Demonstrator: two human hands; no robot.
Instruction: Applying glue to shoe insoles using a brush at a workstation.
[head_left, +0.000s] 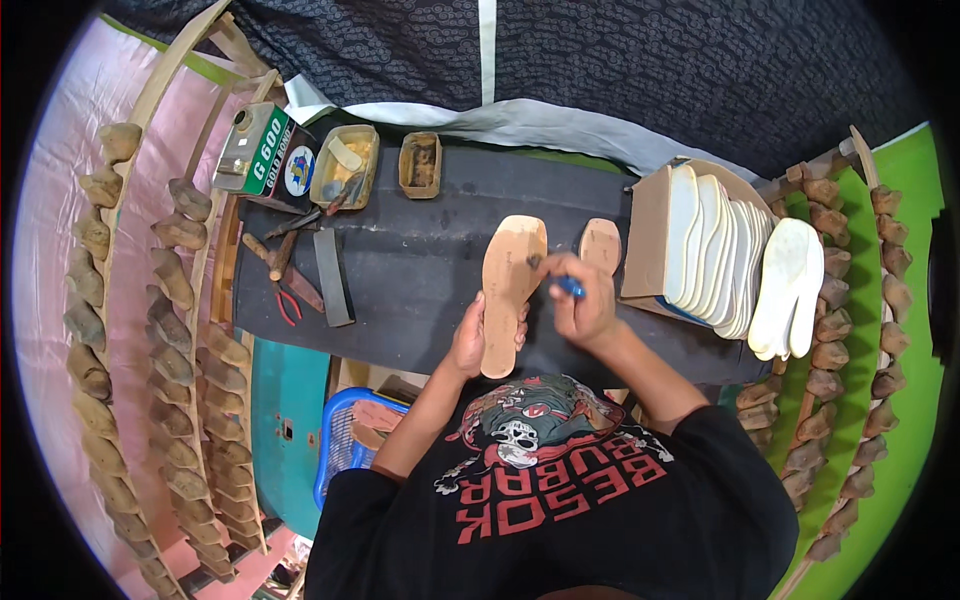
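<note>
My left hand (470, 338) is closed around the narrow lower part of a tan shoe insole (508, 275), held above the dark worktable. In my right hand (588, 305) is a blue-handled brush (570, 286); its dark end lies at the right edge of the insole's wide part. Much of the brush is hidden by my fingers. A second tan insole (599, 240) lies on the table just beyond my right hand, partly covered by it.
A cardboard box (650, 240) of white soles stands right, with more white soles (790, 290) beside it. Far left are a metal can (262, 155), two tubs (360, 145), a hammer (284, 255), red-handled pliers (288, 305) and a grey block (333, 278). Racks of wooden shoe lasts (170, 320) flank the table.
</note>
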